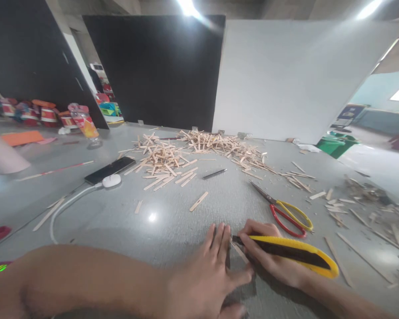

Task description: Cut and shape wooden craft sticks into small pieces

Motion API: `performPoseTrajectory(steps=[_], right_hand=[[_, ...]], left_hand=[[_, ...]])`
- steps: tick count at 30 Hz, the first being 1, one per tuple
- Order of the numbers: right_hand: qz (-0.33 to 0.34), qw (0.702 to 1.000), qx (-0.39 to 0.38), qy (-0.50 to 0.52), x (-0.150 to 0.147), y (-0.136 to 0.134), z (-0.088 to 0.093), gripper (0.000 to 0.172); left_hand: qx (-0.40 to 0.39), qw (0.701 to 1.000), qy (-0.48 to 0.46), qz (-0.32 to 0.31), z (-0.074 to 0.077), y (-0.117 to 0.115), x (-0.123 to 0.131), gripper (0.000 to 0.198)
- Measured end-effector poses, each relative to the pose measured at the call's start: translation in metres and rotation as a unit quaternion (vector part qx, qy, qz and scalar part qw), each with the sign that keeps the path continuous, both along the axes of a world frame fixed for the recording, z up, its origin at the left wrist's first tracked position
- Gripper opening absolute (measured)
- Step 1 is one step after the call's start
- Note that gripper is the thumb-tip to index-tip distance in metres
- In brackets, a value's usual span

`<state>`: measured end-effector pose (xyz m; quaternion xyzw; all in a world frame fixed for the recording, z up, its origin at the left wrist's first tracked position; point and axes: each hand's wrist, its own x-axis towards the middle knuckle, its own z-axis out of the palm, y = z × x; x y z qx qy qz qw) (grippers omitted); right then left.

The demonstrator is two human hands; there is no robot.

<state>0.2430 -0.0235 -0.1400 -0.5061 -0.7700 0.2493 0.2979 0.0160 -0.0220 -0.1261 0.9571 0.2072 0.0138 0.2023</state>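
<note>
My right hand (271,254) is closed around a yellow and black utility knife (319,261), its tip end pointing left. Just under that tip lies a thin wooden stick (241,252), angled on the grey table (173,230). My left hand (213,270) lies flat beside it, fingers stretched out, with the thumb reaching across to the stick's near end. Part of the stick is hidden by my hands, and the blade itself is too blurred to make out. Beyond the right hand are scissors (295,217) with red and yellow handles. One loose craft stick (198,201) rests ahead of my left hand.
A heap of craft sticks (162,155) spreads in front of the black and white panels. A dark pen (214,173), a phone (110,170) with a white charger (111,180), a bottle (84,126) and wood scraps (369,195) lie around. Another person's arm (3,153) shows at left.
</note>
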Motion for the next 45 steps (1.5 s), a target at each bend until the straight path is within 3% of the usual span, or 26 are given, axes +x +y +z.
performPoseTrajectory(steps=[12,27,36,45], right_hand=[[0.011,0.999,-0.028,0.045,0.002,0.0,-0.008,0.039],[0.017,0.999,-0.002,0.048,0.001,-0.001,-0.004,0.032],[0.015,0.999,-0.012,0.044,0.003,0.0,-0.008,0.033],[0.043,0.998,-0.027,0.043,-0.002,-0.002,0.0,0.041]], left_hand=[[-0.002,1.0,-0.019,-0.001,-0.005,0.0,0.0,0.064],[0.024,1.0,-0.002,0.0,-0.002,-0.002,0.002,0.061],[0.037,0.999,-0.019,-0.005,-0.011,-0.001,0.001,0.064],[0.076,0.996,0.033,-0.03,0.003,0.001,0.002,0.06]])
